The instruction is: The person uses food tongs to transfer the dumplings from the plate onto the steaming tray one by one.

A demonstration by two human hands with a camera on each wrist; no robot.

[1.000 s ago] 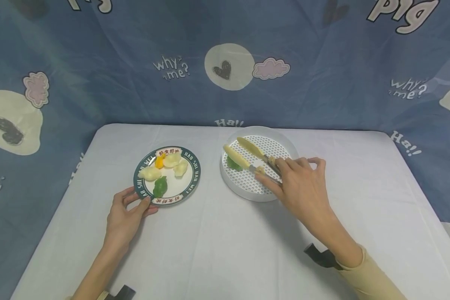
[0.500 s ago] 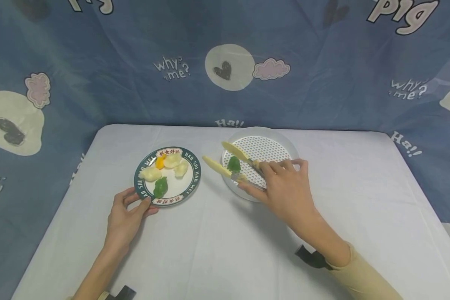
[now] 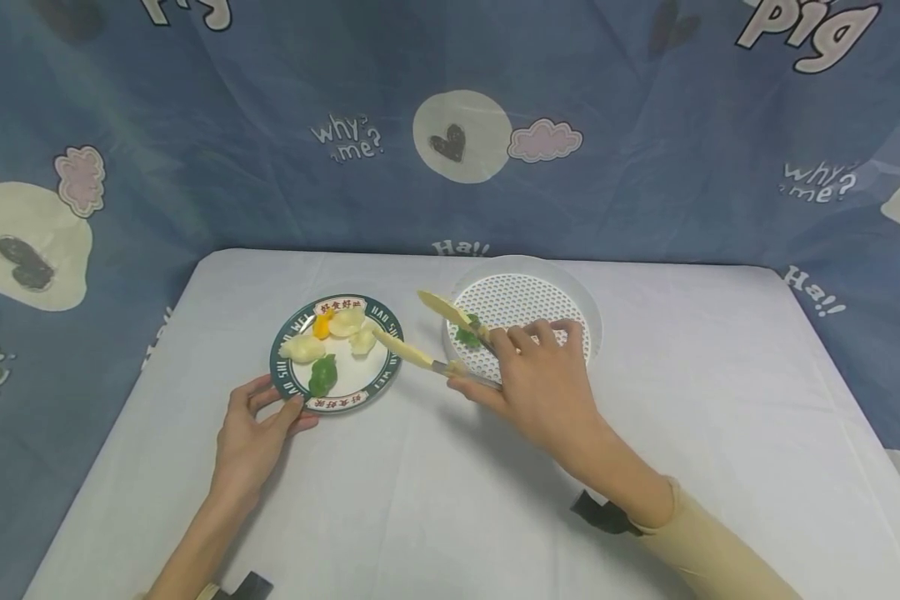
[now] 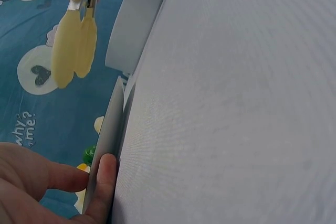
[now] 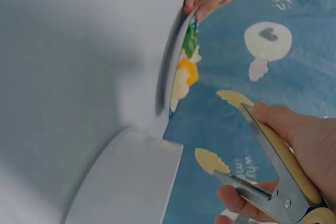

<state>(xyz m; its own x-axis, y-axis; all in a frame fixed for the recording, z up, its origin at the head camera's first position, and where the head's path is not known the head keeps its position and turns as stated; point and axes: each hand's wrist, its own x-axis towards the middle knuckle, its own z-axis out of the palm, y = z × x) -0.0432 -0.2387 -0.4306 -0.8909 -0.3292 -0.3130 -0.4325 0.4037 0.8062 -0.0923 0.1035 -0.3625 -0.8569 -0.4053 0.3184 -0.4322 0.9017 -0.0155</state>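
My left hand pinches the near left rim of a round plate with a dark green lettered border, thumb on top and fingers beneath. On the plate lie several pale dumpling-like pieces, a small orange piece and a green dumpling-like piece. Tongs with pale yellow tips are gripped in my right hand. Their tips stand spread apart with nothing between them, one overlapping the plate's right edge in the head view. The right wrist view shows the tongs' metal arms and pivot.
A light grey round steamer tray with a perforated base stands right of the plate, partly behind my right hand. One green piece lies at its left side. A white cloth covers the table, with a printed blue curtain behind.
My right hand has carried the spread tongs leftward from over the steamer tray to the plate's right edge. The left hand and plate have stayed in place.
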